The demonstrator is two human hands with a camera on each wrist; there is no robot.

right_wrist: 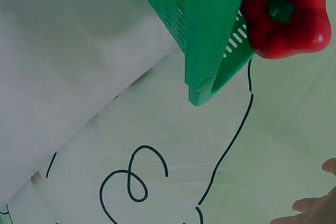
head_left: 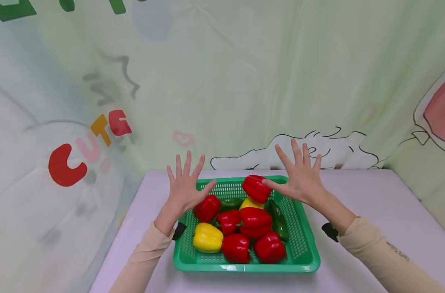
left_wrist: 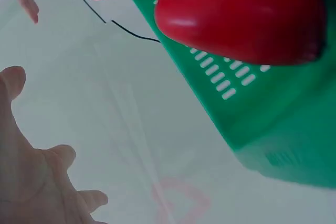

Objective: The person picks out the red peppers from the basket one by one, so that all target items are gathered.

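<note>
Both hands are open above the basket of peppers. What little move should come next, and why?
Probably the right hand should curl its fingers round the top red pepper. Its thumb is already at that pepper, which sits highest in the basket, and the left hand holds nothing.

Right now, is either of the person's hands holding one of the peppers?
No. In the head view the left hand and right hand are both spread open above the green basket, gripping nothing.

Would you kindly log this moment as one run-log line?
left hand: open, above green basket | right hand: open, fingers spread | red pepper: atop pile | holding: nothing
</note>
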